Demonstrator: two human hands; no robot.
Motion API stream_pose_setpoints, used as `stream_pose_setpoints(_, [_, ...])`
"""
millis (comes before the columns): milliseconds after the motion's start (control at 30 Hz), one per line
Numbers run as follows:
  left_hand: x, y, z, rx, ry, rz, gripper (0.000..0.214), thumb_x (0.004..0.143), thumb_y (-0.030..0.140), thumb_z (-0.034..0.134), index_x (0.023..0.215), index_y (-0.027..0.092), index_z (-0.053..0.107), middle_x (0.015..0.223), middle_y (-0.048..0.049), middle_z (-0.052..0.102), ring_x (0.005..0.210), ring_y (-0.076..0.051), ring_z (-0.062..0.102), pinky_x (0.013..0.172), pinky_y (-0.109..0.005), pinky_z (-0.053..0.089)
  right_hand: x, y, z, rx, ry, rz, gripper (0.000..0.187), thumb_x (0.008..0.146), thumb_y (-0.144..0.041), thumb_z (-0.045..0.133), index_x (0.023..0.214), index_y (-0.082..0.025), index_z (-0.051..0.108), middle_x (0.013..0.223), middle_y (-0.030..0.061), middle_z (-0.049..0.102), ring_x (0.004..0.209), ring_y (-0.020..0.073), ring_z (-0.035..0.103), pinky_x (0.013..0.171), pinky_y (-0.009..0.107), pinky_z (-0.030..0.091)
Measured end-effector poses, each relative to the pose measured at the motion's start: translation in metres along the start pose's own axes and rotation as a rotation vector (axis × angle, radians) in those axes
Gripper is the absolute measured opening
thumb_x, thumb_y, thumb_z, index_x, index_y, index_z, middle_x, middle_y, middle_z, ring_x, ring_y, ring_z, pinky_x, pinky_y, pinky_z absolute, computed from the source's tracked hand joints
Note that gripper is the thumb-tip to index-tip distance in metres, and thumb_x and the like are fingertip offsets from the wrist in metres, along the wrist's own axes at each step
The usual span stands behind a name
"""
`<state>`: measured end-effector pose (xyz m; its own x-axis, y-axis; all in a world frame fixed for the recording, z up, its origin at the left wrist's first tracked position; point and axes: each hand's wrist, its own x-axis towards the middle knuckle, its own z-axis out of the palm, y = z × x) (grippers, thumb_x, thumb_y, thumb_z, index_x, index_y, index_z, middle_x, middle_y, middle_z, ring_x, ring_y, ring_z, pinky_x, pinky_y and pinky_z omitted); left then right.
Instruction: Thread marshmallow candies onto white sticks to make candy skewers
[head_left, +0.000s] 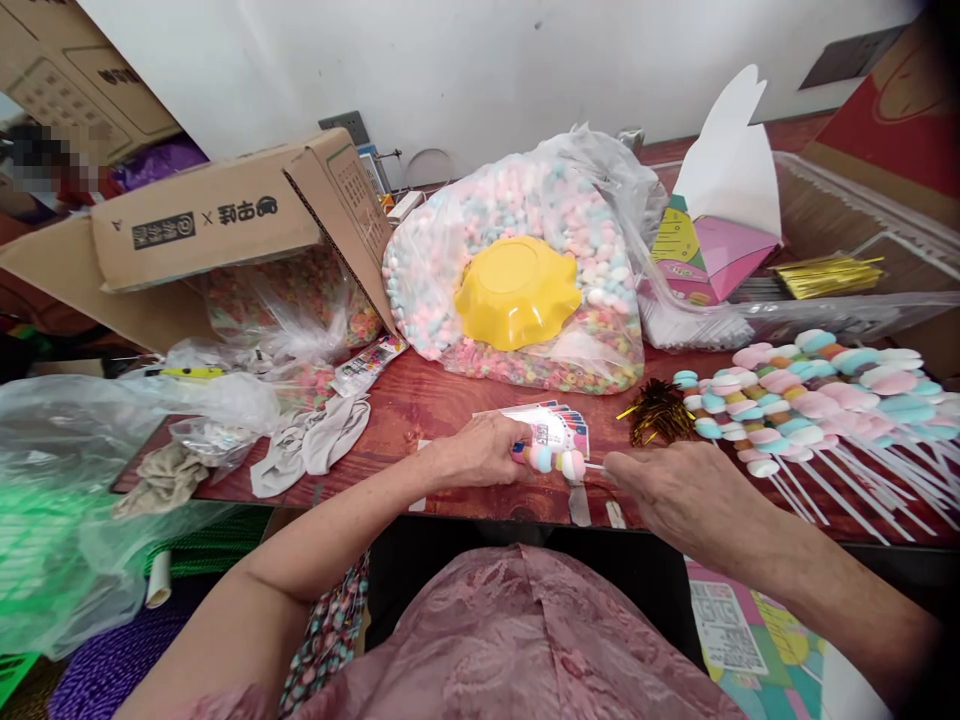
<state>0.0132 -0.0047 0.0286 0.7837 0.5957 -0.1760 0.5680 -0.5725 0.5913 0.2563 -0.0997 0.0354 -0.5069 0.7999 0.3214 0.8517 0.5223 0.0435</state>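
Note:
A marshmallow skewer [571, 464] with pink, yellow, white and blue pieces on a white stick lies level between my hands, just above the table's front edge. My left hand [487, 452] is closed around the candy at its left end; the fingers partly hide those pieces. At the other end, my right hand [664, 490] is closed on the bare stick. Behind the skewer lies a fan of printed cards [553, 425]. To the right, many finished-looking marshmallow skewers [840, 400] are piled with their sticks toward me. A bunch of gold twist ties [657, 412] sits beside that pile.
At the back stands a large clear bag of marshmallows [517, 195] with an upturned yellow bowl [519, 290] on it. An open cardboard box [217, 215] is on the left, near grey gloves [315, 440]. A plastic bin [832, 310] holds more gold ties [829, 277] at right.

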Motion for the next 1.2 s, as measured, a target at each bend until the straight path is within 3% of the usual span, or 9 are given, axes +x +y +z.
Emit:
stream_pose_setpoints(100, [0.000,0.004,0.005,-0.001,-0.056,0.007,0.013,0.074,0.027,0.071,0.079,0.016,0.067,0.074,-0.0001,0.064,0.066,-0.014,0.053,0.060,-0.023,0.037,0.004,-0.003,0.000,0.000,-0.115,-0.092,0.022,0.074,0.001,0.049,0.079,-0.019,0.056,0.063,-0.0019,0.065,0.049,0.0125,0.052,0.055,0.032,0.016])
stream_pose_setpoints(267, [0.002,0.005,0.007,-0.207,-0.225,-0.002,0.018,0.069,0.028,0.078,0.079,0.016,0.067,0.066,0.0039,0.057,0.062,-0.013,0.050,0.056,-0.022,0.034,0.011,-0.008,0.001,-0.052,0.035,-0.186,0.024,0.076,-0.001,0.051,0.091,-0.017,0.060,0.067,-0.0001,0.063,0.059,0.0174,0.058,0.062,0.032,0.025])
stream_pose_setpoints(467, [-0.003,-0.001,-0.001,-0.373,-0.356,-0.006,0.039,0.059,0.040,0.087,0.079,0.016,0.063,0.072,0.0054,0.054,0.070,-0.013,0.049,0.064,-0.023,0.036,0.008,0.000,0.005,-0.079,0.034,-0.279,0.022,0.078,-0.001,0.052,0.091,-0.017,0.061,0.069,-0.0002,0.061,0.059,0.0183,0.056,0.065,0.034,0.026])
stream_pose_setpoints(600, [-0.005,-0.004,-0.002,-0.393,-0.359,-0.052,0.038,0.059,0.039,0.087,0.076,0.016,0.062,0.071,0.0051,0.054,0.071,-0.014,0.049,0.065,-0.024,0.035,0.001,0.004,0.011,-0.071,0.007,-0.264,0.026,0.078,-0.001,0.051,0.096,-0.016,0.062,0.069,0.0000,0.062,0.058,0.0179,0.055,0.064,0.033,0.025])
stream_pose_setpoints(733, [-0.003,-0.001,0.004,-0.351,-0.366,0.001,0.034,0.062,0.035,0.086,0.079,0.017,0.063,0.071,0.0055,0.055,0.068,-0.013,0.049,0.064,-0.024,0.037,0.000,-0.004,0.013,-0.015,0.011,-0.246,0.027,0.078,-0.001,0.049,0.094,-0.016,0.063,0.071,0.0018,0.064,0.059,0.0178,0.056,0.062,0.033,0.025])
stream_pose_setpoints(900, [0.005,0.005,-0.003,-0.113,-0.333,0.074,0.028,0.065,0.034,0.083,0.081,0.018,0.067,0.068,0.0024,0.059,0.063,-0.015,0.053,0.060,-0.026,0.039,0.004,-0.012,0.019,0.253,-0.118,-0.116,0.026,0.082,-0.002,0.046,0.087,-0.019,0.065,0.067,0.0002,0.066,0.051,0.0133,0.052,0.054,0.030,0.021])
stream_pose_setpoints(1000, [0.004,0.015,-0.032,0.228,-0.072,0.138,0.038,0.067,0.033,0.082,0.101,0.019,0.069,0.090,-0.0067,0.067,0.082,-0.025,0.061,0.076,-0.035,0.047,0.002,-0.013,0.028,0.519,-0.090,0.081,0.027,0.095,-0.016,0.043,0.082,-0.019,0.067,0.062,-0.0006,0.063,0.051,0.0121,0.052,0.053,0.027,0.028])
stream_pose_setpoints(1100, [-0.007,0.025,-0.059,0.431,0.436,0.279,0.056,0.072,0.043,0.080,0.121,0.022,0.063,0.123,-0.0142,0.060,0.116,-0.034,0.054,0.101,-0.051,0.041,-0.002,-0.015,0.038,0.793,0.099,0.338,0.034,0.100,-0.033,0.044,0.087,-0.018,0.071,0.065,-0.0007,0.063,0.055,0.0124,0.055,0.055,0.023,0.037])
stream_pose_setpoints(1200, [-0.022,0.024,-0.053,0.285,1.016,0.418,0.058,0.066,0.045,0.085,0.116,0.027,0.062,0.127,-0.0099,0.057,0.122,-0.031,0.051,0.108,-0.051,0.039,-0.003,-0.020,0.047,0.943,0.283,0.514,0.034,0.098,-0.039,0.050,0.083,-0.017,0.071,0.059,-0.0021,0.054,0.052,0.0117,0.049,0.051,0.022,0.037])
